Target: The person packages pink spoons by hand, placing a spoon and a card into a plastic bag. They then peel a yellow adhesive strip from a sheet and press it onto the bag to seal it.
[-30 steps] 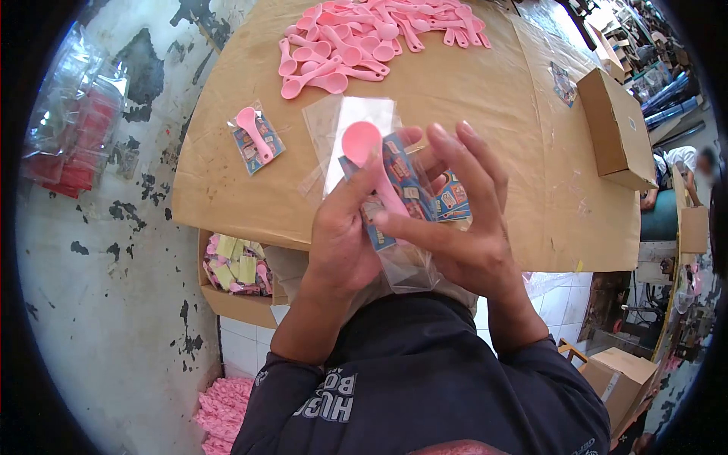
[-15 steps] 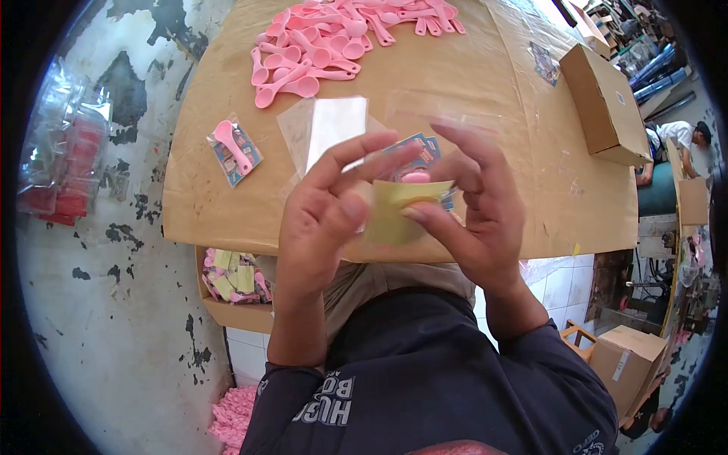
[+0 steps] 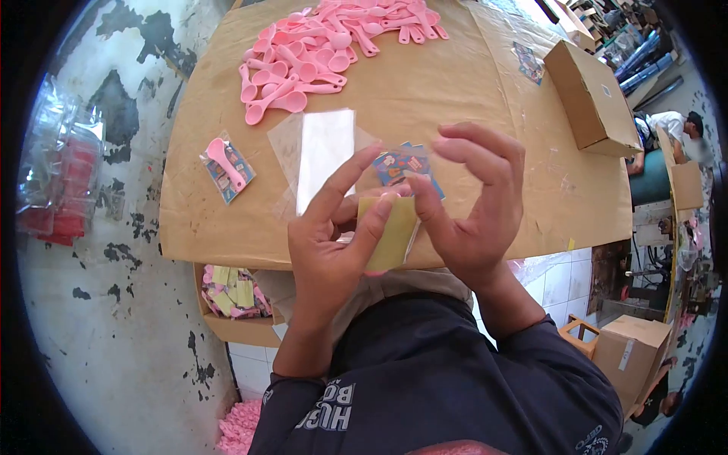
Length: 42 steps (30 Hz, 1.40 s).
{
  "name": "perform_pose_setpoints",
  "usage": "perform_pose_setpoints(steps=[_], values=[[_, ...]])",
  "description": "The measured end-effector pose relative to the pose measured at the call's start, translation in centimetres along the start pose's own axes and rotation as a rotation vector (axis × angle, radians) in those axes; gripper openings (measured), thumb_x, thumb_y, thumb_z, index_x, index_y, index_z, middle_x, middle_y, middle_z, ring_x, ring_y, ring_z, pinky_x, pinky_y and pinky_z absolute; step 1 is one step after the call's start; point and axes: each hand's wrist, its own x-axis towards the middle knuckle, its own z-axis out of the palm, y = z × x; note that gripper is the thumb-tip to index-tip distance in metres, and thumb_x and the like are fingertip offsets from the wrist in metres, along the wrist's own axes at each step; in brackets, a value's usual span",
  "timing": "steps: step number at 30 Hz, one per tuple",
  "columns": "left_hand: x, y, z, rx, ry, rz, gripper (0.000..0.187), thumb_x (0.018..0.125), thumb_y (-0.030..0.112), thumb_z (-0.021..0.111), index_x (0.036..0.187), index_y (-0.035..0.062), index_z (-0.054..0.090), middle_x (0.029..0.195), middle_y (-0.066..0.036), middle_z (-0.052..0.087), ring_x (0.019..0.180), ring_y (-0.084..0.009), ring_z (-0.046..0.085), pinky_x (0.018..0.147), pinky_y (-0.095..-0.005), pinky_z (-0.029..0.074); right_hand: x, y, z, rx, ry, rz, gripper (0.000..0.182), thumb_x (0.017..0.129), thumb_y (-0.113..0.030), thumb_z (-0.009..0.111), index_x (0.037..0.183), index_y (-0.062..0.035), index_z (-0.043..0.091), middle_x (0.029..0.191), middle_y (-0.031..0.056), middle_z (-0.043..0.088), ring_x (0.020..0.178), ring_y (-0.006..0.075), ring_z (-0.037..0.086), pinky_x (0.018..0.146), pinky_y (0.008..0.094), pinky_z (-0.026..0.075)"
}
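Note:
My left hand [image 3: 334,243] grips a yellowish card packet [image 3: 393,233] between thumb and fingers, low in front of my body; a bit of pink shows at its top and bottom edges. Just right of it, my right hand [image 3: 478,197] is spread, its fingers curved and apart, the thumb close to the packet's upper corner. Beyond the hands lie blue printed cards [image 3: 406,165]. To their left is a white stack [image 3: 326,152] with clear plastic bags [image 3: 282,140] beside it. Farther left, a pink spoon [image 3: 225,163] rests on a blue card in a clear bag.
Many pink spoons [image 3: 303,57] are heaped at the table's [image 3: 455,91] far side. A cardboard box [image 3: 591,98] stands at the right. Below the left edge, an open box [image 3: 235,327] holds finished-looking packets. A person [image 3: 671,125] is at the far right.
The packet has turned and moved lower, now in my left hand. My right hand has come off it and opened. The view has shifted slightly.

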Motion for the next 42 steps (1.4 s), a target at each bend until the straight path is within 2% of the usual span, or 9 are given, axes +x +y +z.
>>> perform_pose_setpoints(steps=[6, 9, 18, 22, 28, 30, 34, 37, 42], values=[[-0.5, -0.9, -0.3, 0.09, -0.086, 0.068, 0.049, 0.098, 0.005, 0.067, 0.145, -0.0001, 0.056, 0.123, -0.015, 0.073, 0.099, -0.0139, 0.072, 0.081, -0.0268, 0.057, 0.9, -1.2, 0.2, -0.122, -0.065, -0.031, 0.029, 0.074, -0.003, 0.08, 0.102, -0.0089, 0.076, 0.124, 0.0114, 0.066, 0.107, 0.0298, 0.059, 0.089, 0.04, 0.046], [-0.6, -1.1, -0.9, 0.169, -0.101, 0.085, 0.054, 0.096, 0.0, 0.067, 0.148, 0.0001, 0.052, 0.1, -0.013, 0.077, 0.087, -0.0068, 0.067, 0.074, -0.0202, 0.05, 1.0, -1.2, 0.5, -0.12, -0.062, -0.056, 0.03, 0.074, -0.002, 0.08, 0.103, -0.0077, 0.076, 0.121, 0.0108, 0.067, 0.106, 0.0304, 0.059, 0.089, 0.0408, 0.046], [-0.7, -0.4, -1.4, 0.267, -0.151, 0.128, 0.055, 0.094, -0.001, 0.067, 0.147, -0.0002, 0.053, 0.088, -0.009, 0.077, 0.081, -0.0052, 0.065, 0.075, -0.0204, 0.049, 1.4, 0.0, 1.0, -0.085, -0.073, -0.185, 0.027, 0.071, 0.002, 0.078, 0.097, -0.0042, 0.073, 0.105, 0.0094, 0.069, 0.092, 0.0299, 0.063, 0.077, 0.0381, 0.051], [-0.7, 0.8, -1.2, 0.252, -0.206, 0.031, 0.052, 0.094, 0.002, 0.067, 0.145, 0.0029, 0.057, 0.103, -0.015, 0.078, 0.092, -0.0135, 0.074, 0.078, -0.0238, 0.054, 1.7, 0.5, 0.2, -0.022, -0.11, -0.146, 0.025, 0.072, 0.004, 0.076, 0.095, -0.0033, 0.071, 0.101, 0.0097, 0.068, 0.09, 0.0294, 0.063, 0.076, 0.0377, 0.051], [-0.4, -0.3, -1.3, 0.27, -0.294, 0.026, 0.052, 0.096, -0.001, 0.066, 0.145, -0.0051, 0.052, 0.093, -0.016, 0.077, 0.088, -0.0114, 0.07, 0.081, -0.0226, 0.052, 1.5, 1.2, -1.0, 0.087, -0.075, 0.127, 0.019, 0.08, 0.007, 0.071, 0.097, -0.0021, 0.068, 0.1, 0.013, 0.068, 0.094, 0.0263, 0.066, 0.084, 0.0338, 0.053], [-0.4, -0.5, -1.0, 0.075, -0.241, 0.001, 0.05, 0.098, 0.0, 0.064, 0.145, -0.0064, 0.051, 0.1, -0.02, 0.077, 0.093, -0.0153, 0.072, 0.084, -0.0252, 0.055, 1.6, 3.0, -1.3, 0.344, 0.163, 0.323, 0.02, 0.083, 0.007, 0.07, 0.101, 0.0006, 0.066, 0.105, 0.0153, 0.069, 0.101, 0.0236, 0.067, 0.09, 0.0319, 0.053], [-0.3, -0.2, -0.7, -0.065, -0.11, -0.096, 0.051, 0.098, 0.001, 0.064, 0.146, -0.0055, 0.048, 0.103, -0.021, 0.077, 0.094, -0.0146, 0.072, 0.085, -0.0264, 0.056, 2.1, 3.2, -2.4, 0.702, 0.266, 0.576, 0.024, 0.083, 0.006, 0.07, 0.106, 0.0027, 0.064, 0.112, 0.0171, 0.068, 0.107, 0.0234, 0.066, 0.093, 0.0345, 0.052], [0.1, -0.3, -0.5, -0.033, -0.125, -0.041, 0.054, 0.098, 0.001, 0.064, 0.149, -0.0037, 0.046, 0.102, -0.02, 0.077, 0.095, -0.0139, 0.072, 0.085, -0.0261, 0.056, 1.7, 2.0, -2.2, 0.15, -0.086, 0.096, 0.022, 0.08, 0.0, 0.076, 0.102, -0.0025, 0.071, 0.123, 0.0175, 0.066, 0.11, 0.0307, 0.064, 0.096, 0.0405, 0.05], [-0.2, -0.4, -0.2, 0.068, -0.125, 0.001, 0.052, 0.098, 0.005, 0.066, 0.148, 0.0026, 0.053, 0.106, -0.013, 0.078, 0.097, -0.0114, 0.072, 0.085, -0.0261, 0.056, 2.0, 0.3, -0.6, -0.042, -0.098, -0.1, 0.026, 0.074, -0.001, 0.079, 0.099, -0.0047, 0.075, 0.124, 0.0144, 0.067, 0.11, 0.0329, 0.062, 0.092, 0.0415, 0.05]])
